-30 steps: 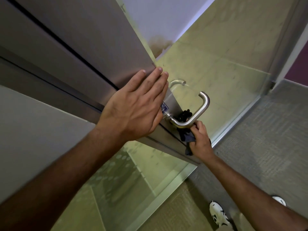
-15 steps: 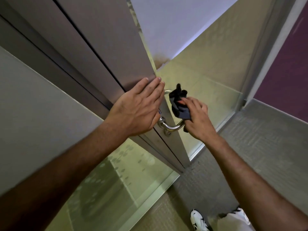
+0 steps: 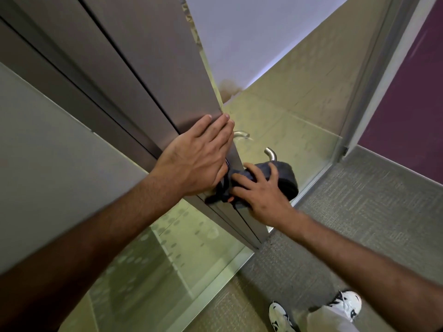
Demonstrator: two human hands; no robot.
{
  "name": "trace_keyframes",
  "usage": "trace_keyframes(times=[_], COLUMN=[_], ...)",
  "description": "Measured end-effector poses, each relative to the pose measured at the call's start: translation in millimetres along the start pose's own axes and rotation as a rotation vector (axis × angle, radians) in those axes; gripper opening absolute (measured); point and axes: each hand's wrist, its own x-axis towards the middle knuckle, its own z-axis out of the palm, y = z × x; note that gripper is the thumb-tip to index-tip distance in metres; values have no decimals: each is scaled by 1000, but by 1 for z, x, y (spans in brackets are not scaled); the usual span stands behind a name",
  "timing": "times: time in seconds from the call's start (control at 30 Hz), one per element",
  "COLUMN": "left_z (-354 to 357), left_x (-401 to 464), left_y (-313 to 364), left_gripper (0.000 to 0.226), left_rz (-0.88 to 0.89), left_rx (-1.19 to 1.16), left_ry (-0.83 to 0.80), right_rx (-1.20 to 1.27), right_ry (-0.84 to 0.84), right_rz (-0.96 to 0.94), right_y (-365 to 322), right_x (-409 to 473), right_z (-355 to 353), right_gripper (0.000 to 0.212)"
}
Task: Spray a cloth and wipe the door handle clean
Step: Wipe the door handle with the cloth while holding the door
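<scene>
- The fingers [image 3: 273, 172] of the right hand [image 3: 261, 200] were spread and curled over a dark blue-grey cloth [image 3: 285, 180], gripping it bunched around the brushed-metal lever door handle [image 3: 271, 154].
- The cloth covered most of the lever; only its curved silver end showed above the cloth, and a dark loose end of the fabric hung out to the left beneath the other hand.
- The thumb of the right hand was hidden under the cloth, so how it sat could not be told.
- The fingers [image 3: 215, 127] of the left hand [image 3: 196, 159] lay straight and pressed together, flat against the grey metal door edge [image 3: 167, 92] just above and beside the handle, with the fingertips reaching the door's front corner.
- The left palm touched the door face and its lower edge sat just beside the wrapped cloth.
- Both bare forearms reached in from the bottom of the view, the left from the lower left, the right from the lower right.
- Behind the handle stood a frosted greenish glass panel [image 3: 287, 111], in which a faint reflection of a handle showed.
- A grey patterned carpet floor [image 3: 359, 224] spread out on the right, with a dark purple wall [image 3: 412, 97] above it.
- Two white and black sneakers [image 3: 278, 315] and light trouser legs stood on the carpet near the bottom edge.
</scene>
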Motion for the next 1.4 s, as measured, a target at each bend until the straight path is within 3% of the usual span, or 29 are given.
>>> trace_keyframes(times=[0.1,0.2,0.27,0.37,0.47,0.53,0.67,0.73,0.8,0.9,0.97,1.07,1.2,1.33,1.4], left_z=[0,-1,-1,1,1,1,2,2,2,1,1,1,1,3,4], left_x=[-1,-1,-2,-1,-2,-2,-1,-1,-1,-1,-2,-1,-2,-2,-2], left_y=[1,1,2,0,1,1,0,1,1,1,2,1,1,1,1], left_gripper=[75,74,74,74,74,75,74,75,74,74,75,75,74,75,75], left_rz=[10,4,-3,-17,-15,-14,-14,-10,-8,-11,-9,-7,-7,-6,-7], left_rx=[1,-11,-15,-25,-26,-27,-20,-13,-23,-50,-48,-38,-34,-37,-45], left_ry=[-10,-11,-13,16,-6,-11,8,-7,-16,0,8,13,15,11,21], right_rx=[-131,-141,-99,62,245,526,958,936,604,119,32,123,79,18,-33], right_ry=[-146,-81,-21,74,143,288,685,770,690,289,52,-63,108,149,155], right_rz=[-256,-205,-49,358,379,405,773,857,637,70,-35,-23,-6,398,473], right_y=[10,3,2,16,33,39,56,50,27,-12,-19,-11,-9,-33,-44], right_x=[17,14,7,14,17,10,-6,-8,-5,-3,-10,-12,10,28,27], right_z=[-17,-13,-8,-14,-18,-25,-33,-32,-24,3,12,-1,2,13,18], right_gripper=[31,39,47,47,54,64,78,74,68,57,50,53,24,48,49])
